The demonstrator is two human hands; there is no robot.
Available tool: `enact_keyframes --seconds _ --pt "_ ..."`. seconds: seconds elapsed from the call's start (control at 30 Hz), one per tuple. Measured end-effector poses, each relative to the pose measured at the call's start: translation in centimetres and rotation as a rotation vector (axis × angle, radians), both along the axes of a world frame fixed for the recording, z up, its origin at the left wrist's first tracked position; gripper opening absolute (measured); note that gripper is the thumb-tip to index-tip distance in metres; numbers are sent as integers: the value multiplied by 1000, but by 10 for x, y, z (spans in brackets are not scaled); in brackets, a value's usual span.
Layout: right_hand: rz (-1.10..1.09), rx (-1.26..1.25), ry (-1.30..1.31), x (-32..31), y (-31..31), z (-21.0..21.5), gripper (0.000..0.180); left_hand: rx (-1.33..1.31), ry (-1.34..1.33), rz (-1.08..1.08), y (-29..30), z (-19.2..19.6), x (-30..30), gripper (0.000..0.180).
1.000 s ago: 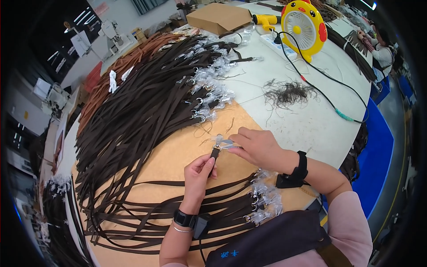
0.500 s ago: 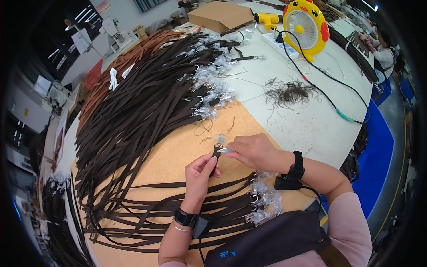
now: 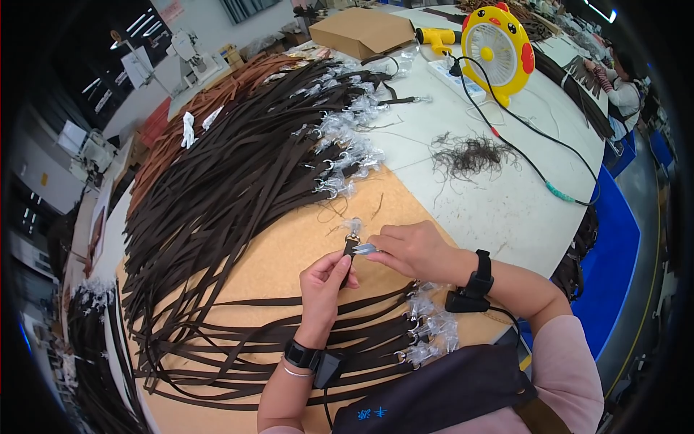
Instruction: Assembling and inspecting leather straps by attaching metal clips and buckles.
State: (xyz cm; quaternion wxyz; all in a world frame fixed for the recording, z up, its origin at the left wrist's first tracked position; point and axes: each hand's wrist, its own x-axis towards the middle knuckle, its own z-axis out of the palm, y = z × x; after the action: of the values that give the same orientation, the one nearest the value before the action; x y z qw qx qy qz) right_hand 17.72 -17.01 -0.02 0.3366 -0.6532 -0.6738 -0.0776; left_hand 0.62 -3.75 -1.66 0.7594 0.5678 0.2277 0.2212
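My left hand [image 3: 327, 283] is closed on a dark brown strap [image 3: 350, 248], thumb on top, near the end that carries a metal ring and a clear-plastic-wrapped clasp [image 3: 353, 226]. In my right hand [image 3: 413, 249] is a small pair of thread snips [image 3: 366, 249]; most of the tool is hidden by the fingers. The silver blades point left and lie against or just beside the strap below its ring. Close to my forearms, several more dark straps [image 3: 289, 334] are spread side by side, their plastic-wrapped hardware [image 3: 434, 318] at the right.
A large heap of dark straps [image 3: 224, 152] covers the left, with brown straps [image 3: 231, 78] behind. Beyond my right hand lies a tangle of cut threads [image 3: 470, 155]. Farther back stand a yellow fan [image 3: 497, 54], a cardboard box [image 3: 361, 32] and a black cable [image 3: 538, 159].
The blades of the snips have turned slightly and moved a little down along the strap, now showing two points. Both hands stay almost where they were, still gripping.
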Motion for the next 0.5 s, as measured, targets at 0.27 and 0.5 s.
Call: enact_keyframes --seconds 0.27,0.5 --pt "29 -21 118 1 0 -5 21 -16 -8 -8 1 -3 -2 20" --pt "63 -50 267 3 -1 -3 18 -1 -17 -22 0 -2 -1 20"
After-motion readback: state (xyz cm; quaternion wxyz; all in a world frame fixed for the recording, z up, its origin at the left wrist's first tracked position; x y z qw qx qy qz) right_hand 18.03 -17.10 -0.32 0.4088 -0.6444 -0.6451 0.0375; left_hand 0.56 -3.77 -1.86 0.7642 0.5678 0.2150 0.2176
